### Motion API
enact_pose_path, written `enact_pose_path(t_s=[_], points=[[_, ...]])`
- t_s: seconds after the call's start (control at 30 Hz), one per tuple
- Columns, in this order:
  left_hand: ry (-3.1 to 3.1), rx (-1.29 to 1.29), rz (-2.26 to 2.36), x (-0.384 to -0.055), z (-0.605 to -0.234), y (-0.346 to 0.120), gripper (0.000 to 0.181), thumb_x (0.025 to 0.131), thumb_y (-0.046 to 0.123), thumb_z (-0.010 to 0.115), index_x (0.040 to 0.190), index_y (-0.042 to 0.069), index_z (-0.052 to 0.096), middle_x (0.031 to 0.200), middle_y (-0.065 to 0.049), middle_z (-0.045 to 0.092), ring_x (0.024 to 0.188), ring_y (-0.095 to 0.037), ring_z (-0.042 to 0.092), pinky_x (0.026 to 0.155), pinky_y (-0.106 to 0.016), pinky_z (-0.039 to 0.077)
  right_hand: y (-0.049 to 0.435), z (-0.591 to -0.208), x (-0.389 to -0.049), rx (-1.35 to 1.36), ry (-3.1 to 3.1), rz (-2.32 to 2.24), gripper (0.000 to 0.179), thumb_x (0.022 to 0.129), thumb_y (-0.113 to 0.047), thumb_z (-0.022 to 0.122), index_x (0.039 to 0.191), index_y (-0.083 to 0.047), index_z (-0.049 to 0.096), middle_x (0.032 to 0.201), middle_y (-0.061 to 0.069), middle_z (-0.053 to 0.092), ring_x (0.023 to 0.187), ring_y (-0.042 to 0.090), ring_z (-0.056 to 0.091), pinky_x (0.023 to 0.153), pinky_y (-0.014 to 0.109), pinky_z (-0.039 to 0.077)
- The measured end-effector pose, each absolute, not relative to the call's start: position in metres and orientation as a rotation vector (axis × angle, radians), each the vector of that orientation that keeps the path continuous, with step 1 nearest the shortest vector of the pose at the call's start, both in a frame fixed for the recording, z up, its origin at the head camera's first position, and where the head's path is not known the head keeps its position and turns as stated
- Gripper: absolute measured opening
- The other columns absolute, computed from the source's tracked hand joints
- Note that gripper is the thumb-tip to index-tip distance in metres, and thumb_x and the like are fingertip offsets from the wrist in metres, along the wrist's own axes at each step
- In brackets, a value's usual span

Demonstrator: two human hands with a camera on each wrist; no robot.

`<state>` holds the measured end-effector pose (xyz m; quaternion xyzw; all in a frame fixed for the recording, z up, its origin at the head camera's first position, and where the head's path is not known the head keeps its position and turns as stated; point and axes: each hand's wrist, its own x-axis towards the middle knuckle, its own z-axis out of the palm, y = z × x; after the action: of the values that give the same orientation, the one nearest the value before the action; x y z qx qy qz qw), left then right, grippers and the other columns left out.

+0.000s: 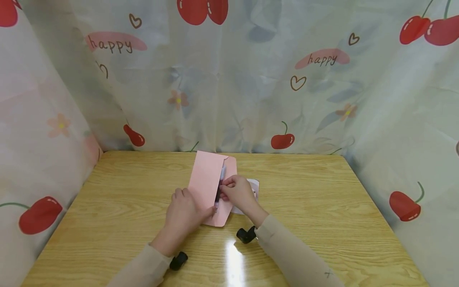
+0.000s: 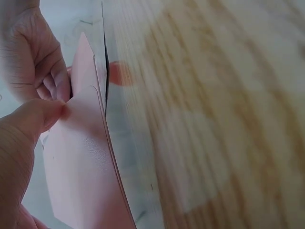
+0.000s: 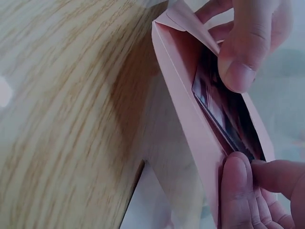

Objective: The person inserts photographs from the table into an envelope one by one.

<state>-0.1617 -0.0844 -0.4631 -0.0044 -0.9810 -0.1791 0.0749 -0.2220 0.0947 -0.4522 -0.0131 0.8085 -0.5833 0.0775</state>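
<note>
A pink envelope [image 1: 206, 175] is tilted up near the middle of the table, its opening facing right. My left hand [image 1: 183, 211] grips its near end, fingers over the outer face and thumb at the edge of the opening. In the right wrist view, dark-printed photo cards [image 3: 221, 107] sit in the gaping envelope. With thumb and fingertips, my right hand [image 1: 242, 195] pinches the cards' edge at the mouth of the envelope. The left thumb [image 3: 239, 76] presses on the envelope's rim close to the cards. The rest of the cards is hidden inside the envelope.
A pale printed card [image 1: 254, 185] lies on the wooden table [image 1: 305, 223], partly under my right hand and the envelope. Small black devices [image 1: 246, 235] show beside both wrists. A patterned curtain [image 1: 229, 87] stands behind and at both sides of the table.
</note>
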Motion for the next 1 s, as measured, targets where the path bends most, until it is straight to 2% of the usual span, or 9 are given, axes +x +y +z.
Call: enact_pose_path(t_s=[0.17,0.27,0.47,0.6,0.87,1.0], points=[[-2.958,0.013,-0.500,-0.164,-0.464,-0.088,0.099,0.066,0.077,0.066,0.101,-0.014,0.051,0.089,-0.020,0.044,0.079,-0.031,0.047,0.058,-0.042,0.049,0.105,-0.451,-0.222,-0.085,2.447,-1.729,0.019,0.088,-0.018,0.071,0.097,-0.003,0.063,0.080,0.009,0.068,0.068,0.020,0.069,0.062,0.032,0.056],[-2.983,0.037,-0.489,-0.165,-0.464,-0.090,0.101,0.067,0.077,0.066,0.104,-0.016,0.050,0.092,-0.022,0.045,0.081,-0.032,0.047,0.060,-0.043,0.050,0.113,-0.449,-0.221,-0.066,2.457,-1.737,0.022,0.088,-0.023,0.072,0.099,-0.006,0.064,0.081,0.008,0.068,0.069,0.020,0.068,0.065,0.035,0.056],[-3.005,0.047,-0.501,-0.166,-0.463,-0.092,0.103,0.067,0.076,0.066,0.108,-0.017,0.049,0.095,-0.023,0.045,0.083,-0.033,0.047,0.063,-0.045,0.050,0.128,-0.444,-0.219,-0.025,2.427,-1.778,0.029,0.087,-0.030,0.073,0.103,-0.007,0.064,0.086,0.014,0.067,0.077,0.035,0.068,0.070,0.045,0.055],[-2.988,0.044,-0.515,-0.166,-0.463,-0.093,0.103,0.067,0.076,0.067,0.107,-0.017,0.048,0.094,-0.022,0.045,0.083,-0.033,0.047,0.062,-0.046,0.050,0.140,-0.442,-0.219,0.010,2.476,-1.729,0.032,0.087,-0.036,0.073,0.102,-0.009,0.065,0.093,0.018,0.067,0.082,0.037,0.067,0.069,0.047,0.055],[-2.995,0.052,-0.514,-0.167,-0.462,-0.095,0.106,0.066,0.077,0.066,0.109,-0.018,0.047,0.097,-0.024,0.045,0.085,-0.034,0.048,0.066,-0.047,0.050,0.168,-0.445,-0.222,0.150,2.677,-1.519,0.045,0.081,-0.050,0.074,0.103,-0.012,0.063,0.091,0.006,0.065,0.081,0.026,0.065,0.064,0.034,0.051],[-3.007,0.068,-0.509,-0.166,-0.461,-0.095,0.108,0.066,0.077,0.066,0.111,-0.018,0.047,0.099,-0.025,0.046,0.087,-0.034,0.049,0.067,-0.047,0.051,0.177,-0.447,-0.221,0.195,2.708,-1.476,0.050,0.080,-0.051,0.074,0.107,-0.011,0.063,0.099,0.006,0.064,0.086,0.024,0.063,0.068,0.034,0.051]])
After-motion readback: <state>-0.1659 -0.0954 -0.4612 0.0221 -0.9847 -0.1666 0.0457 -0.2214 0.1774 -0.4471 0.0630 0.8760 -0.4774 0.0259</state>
